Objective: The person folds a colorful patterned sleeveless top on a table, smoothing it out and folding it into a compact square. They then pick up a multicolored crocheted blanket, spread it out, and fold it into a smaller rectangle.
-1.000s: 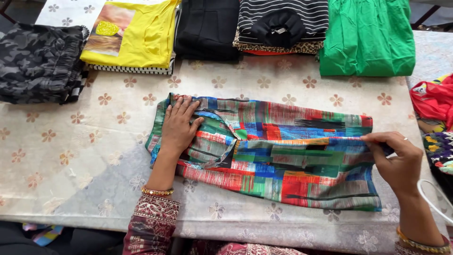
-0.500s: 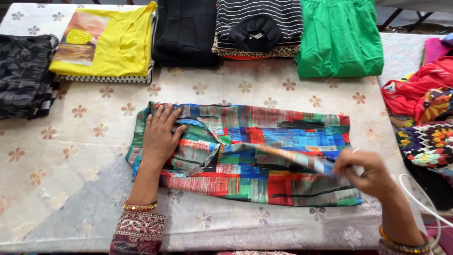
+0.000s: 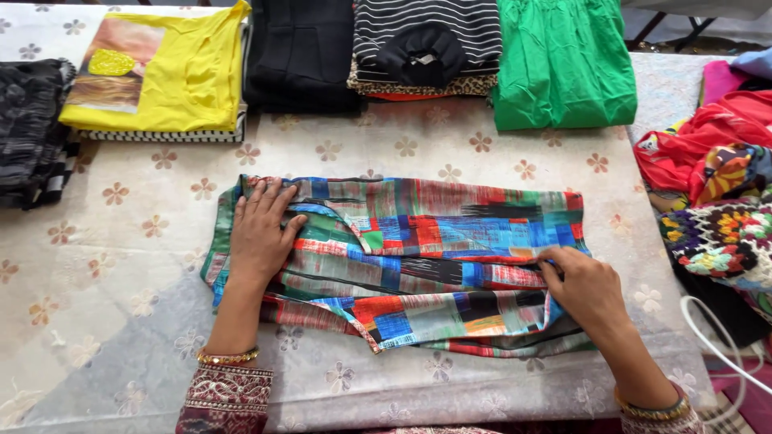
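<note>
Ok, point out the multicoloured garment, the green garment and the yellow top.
multicoloured garment [image 3: 450, 233]: head view, upper middle panel.
green garment [image 3: 563, 64]: head view, centre of fold.
yellow top [image 3: 193, 80]: head view, plain front.

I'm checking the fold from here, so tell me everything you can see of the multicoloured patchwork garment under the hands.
The multicoloured garment lies flat on the flowered tablecloth, folded into a long band running left to right. Its thin, soft-looking fabric is printed in red, blue, green and black blocks. A lower layer is turned up along the near edge. The left hand presses flat on its left end; the right hand pinches the fabric near its right end.
</note>
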